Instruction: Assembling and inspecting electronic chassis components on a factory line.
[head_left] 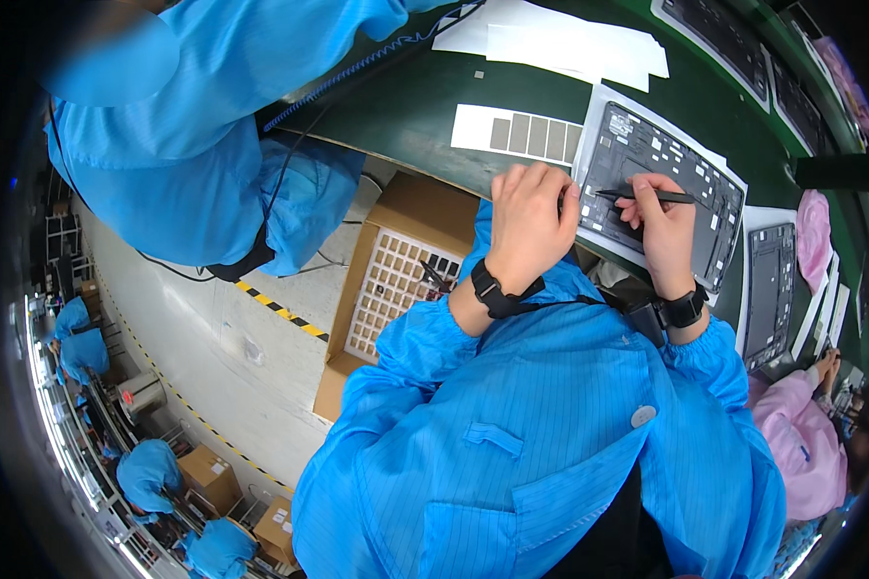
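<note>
A flat dark tablet-like housing (661, 183) with many small white and grey patches lies on a white sheet at the table edge. My right hand (661, 232) is above it, closed around a slim black pen-shaped tool (671, 197), whose tip points left over the housing. Beside the housing's left edge is my left hand (534, 214), its fingers curled together; anything under them is hidden. Just beyond that hand lies a white strip (472, 127) bearing several grey rectangular pads (520, 134).
White sheets (560, 43) lie farther back. Another dark housing (770, 289) rests at right. Below the table edge at left stands a cardboard box (425, 207) with a compartmented tray (388, 280). A co-worker's blue sleeve (280, 53) reaches over the table at left.
</note>
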The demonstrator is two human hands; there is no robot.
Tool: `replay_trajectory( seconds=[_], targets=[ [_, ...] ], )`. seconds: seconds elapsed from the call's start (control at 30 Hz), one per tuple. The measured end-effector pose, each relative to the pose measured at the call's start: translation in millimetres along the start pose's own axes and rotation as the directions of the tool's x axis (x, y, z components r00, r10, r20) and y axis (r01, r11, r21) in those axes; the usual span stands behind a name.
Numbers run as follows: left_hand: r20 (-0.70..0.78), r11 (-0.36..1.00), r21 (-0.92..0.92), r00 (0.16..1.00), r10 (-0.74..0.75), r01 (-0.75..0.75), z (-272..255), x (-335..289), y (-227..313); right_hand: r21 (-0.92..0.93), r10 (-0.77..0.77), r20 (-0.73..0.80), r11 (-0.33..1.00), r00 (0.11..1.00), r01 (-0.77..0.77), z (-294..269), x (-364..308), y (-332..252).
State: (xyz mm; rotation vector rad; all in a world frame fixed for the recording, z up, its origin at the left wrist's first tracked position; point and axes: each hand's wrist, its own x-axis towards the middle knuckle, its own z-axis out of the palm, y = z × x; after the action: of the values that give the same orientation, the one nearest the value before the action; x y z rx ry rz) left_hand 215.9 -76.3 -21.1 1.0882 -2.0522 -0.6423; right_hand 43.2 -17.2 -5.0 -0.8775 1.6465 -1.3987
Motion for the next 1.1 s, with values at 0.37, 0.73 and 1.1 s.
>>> replay_trajectory(
  seconds=[0.37,0.73,1.1],
  targets=[
    [0.027,0.997,0.072,1.000,0.005,-0.007,12.8,1.8,4.7,-0.028,-0.015,-0.006,1.000,1.000,0.015,3.7,-4.2,8.3],
    [0.021,0.976,0.213,0.998,-0.052,0.046,21.2,9.4,10.3,-0.078,0.016,-0.041,0.997,0.999,-0.019,7.6,-6.8,6.8],
    [-0.013,0.970,0.235,0.998,-0.068,0.069,28.0,7.8,12.9,-0.049,-0.028,-0.104,0.999,0.994,0.023,6.3,-9.8,9.8]
  ],
)
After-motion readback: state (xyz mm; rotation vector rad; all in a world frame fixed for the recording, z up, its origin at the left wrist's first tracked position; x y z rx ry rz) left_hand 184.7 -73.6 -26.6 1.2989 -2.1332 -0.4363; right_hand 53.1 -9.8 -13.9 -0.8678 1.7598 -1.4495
